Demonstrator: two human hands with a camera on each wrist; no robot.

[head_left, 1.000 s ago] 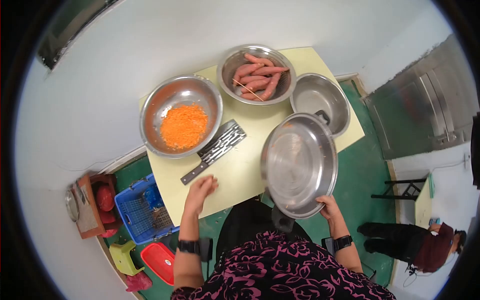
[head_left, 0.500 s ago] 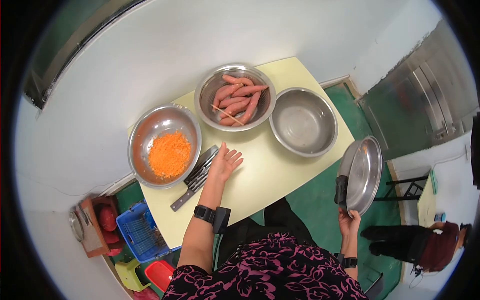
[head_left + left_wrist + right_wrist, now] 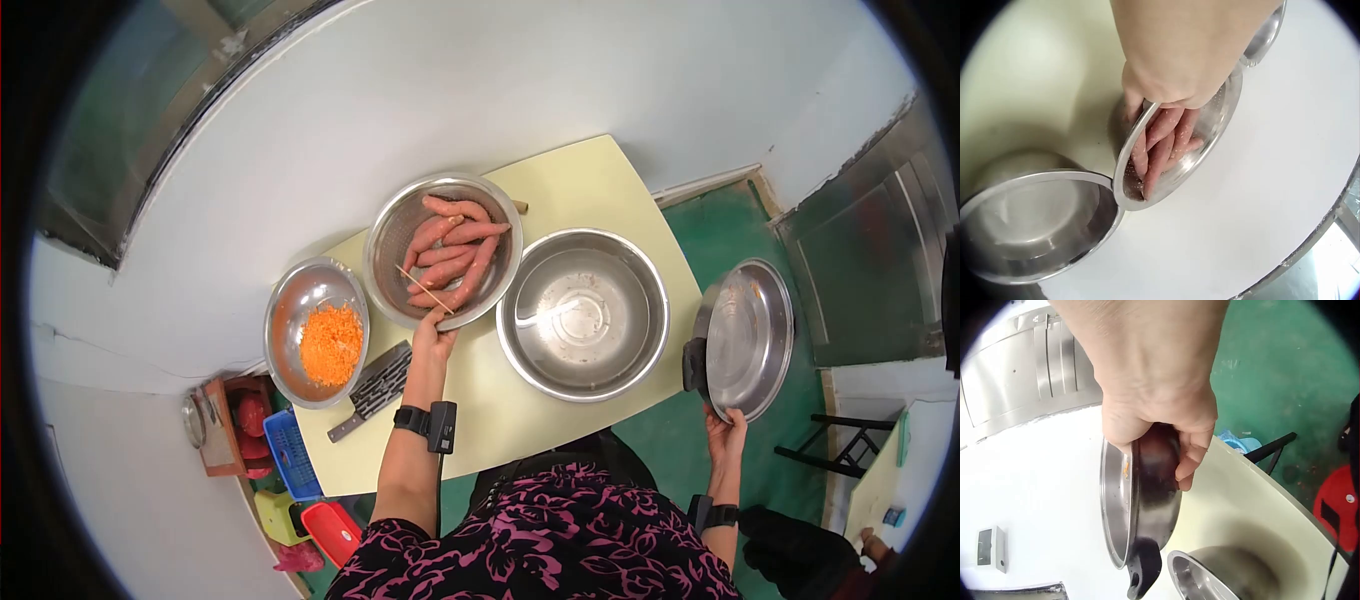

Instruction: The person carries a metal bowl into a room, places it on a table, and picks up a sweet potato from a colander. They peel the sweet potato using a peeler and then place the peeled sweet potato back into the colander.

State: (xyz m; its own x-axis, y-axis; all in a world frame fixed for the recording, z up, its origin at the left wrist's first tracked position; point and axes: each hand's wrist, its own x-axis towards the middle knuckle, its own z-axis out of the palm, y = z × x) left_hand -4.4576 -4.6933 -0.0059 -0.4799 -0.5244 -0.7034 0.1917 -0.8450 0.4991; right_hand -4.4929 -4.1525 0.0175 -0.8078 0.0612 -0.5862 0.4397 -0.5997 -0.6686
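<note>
My left hand [image 3: 433,338] grips the near rim of a steel colander [image 3: 383,290], which is full of reddish sweet potatoes [image 3: 445,262]. A thin wooden stick [image 3: 424,288] lies across them. In the left wrist view, the fingers overlap the rim right above the sweet potatoes. Out past the table's right edge, my right hand [image 3: 725,430] holds a steel pan [image 3: 752,335] by its lower rim. The pan is tipped on edge, with a black handle [image 3: 1145,567] on its side. Between the hands stands a wide steel basin [image 3: 583,365].
On the left of the pale yellow table [image 3: 480,435] stands a steel basin [image 3: 288,325] of shredded orange vegetable [image 3: 332,345]. A cleaver [image 3: 380,383] lies beside it. A blue crate [image 3: 290,455] is on the floor. Another person [image 3: 800,545] is at the lower right.
The pan has swung right, away from above the table, and tipped onto its edge in my right hand. My left hand has moved from near the cleaver to the colander's rim.
</note>
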